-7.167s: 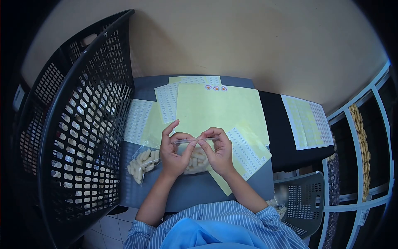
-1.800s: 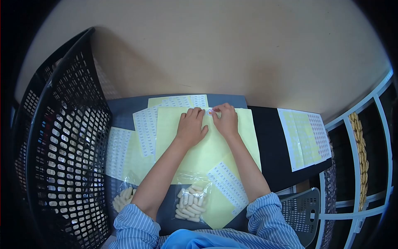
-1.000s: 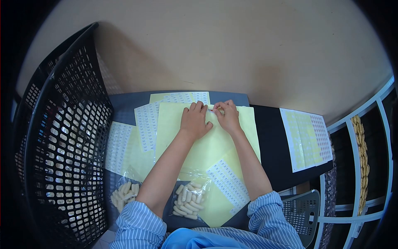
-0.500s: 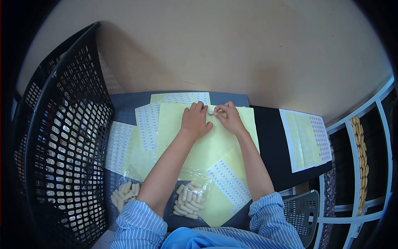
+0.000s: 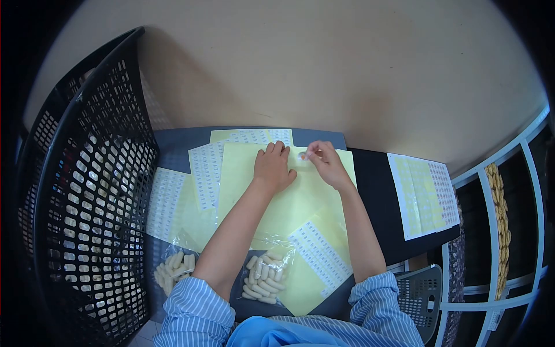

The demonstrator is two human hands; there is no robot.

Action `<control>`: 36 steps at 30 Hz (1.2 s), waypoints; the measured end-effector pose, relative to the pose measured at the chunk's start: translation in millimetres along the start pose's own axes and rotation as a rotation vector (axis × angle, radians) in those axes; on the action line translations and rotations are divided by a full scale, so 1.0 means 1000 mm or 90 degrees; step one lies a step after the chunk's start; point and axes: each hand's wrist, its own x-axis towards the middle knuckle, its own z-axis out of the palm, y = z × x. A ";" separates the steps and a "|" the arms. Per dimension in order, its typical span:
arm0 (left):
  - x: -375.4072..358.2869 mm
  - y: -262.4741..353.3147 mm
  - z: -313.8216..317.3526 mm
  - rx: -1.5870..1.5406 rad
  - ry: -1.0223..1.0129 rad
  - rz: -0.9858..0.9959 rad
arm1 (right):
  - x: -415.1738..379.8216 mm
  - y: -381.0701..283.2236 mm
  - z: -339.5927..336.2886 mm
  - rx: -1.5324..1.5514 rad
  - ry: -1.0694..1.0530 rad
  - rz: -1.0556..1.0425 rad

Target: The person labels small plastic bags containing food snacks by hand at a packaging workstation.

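Observation:
My left hand (image 5: 274, 168) lies on a large pale yellow sheet (image 5: 312, 194), fingers stretched toward its top edge and thumb out to the right. Just beside it, near that top edge, my right hand (image 5: 327, 164) has thumb and forefinger pinched on a small whitish sticker (image 5: 302, 155) with an orange mark. Below both hands, a label sheet (image 5: 319, 254) with rows of small print rests slantwise over the yellow paper. Nearer my body, a clear plastic bag (image 5: 265, 279) of pale finger-shaped pieces lies between my forearms; a similar bag (image 5: 174, 269) is left of my left forearm.
A tall black perforated basket (image 5: 92, 191) stands at the left. More label sheets (image 5: 203, 173) overlap on the grey table, and another sheet (image 5: 425, 194) lies on the black surface at right. Beyond are a metal rack (image 5: 488, 231), a grey perforated chair (image 5: 421, 295) and the wall.
My right hand has shifted slightly right, with the small sticker at its fingertips now showing an orange mark. My left hand stays in nearly the same place on the yellow sheet.

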 end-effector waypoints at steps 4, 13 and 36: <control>-0.002 0.001 -0.008 0.001 -0.025 -0.004 | -0.026 -0.030 -0.006 0.207 0.079 0.040; -0.064 0.002 -0.074 -0.207 0.297 0.114 | -0.148 -0.104 0.020 -0.203 0.060 0.028; -0.192 0.022 -0.031 -1.055 -0.075 -0.134 | -0.149 -0.123 0.034 0.182 0.368 -0.092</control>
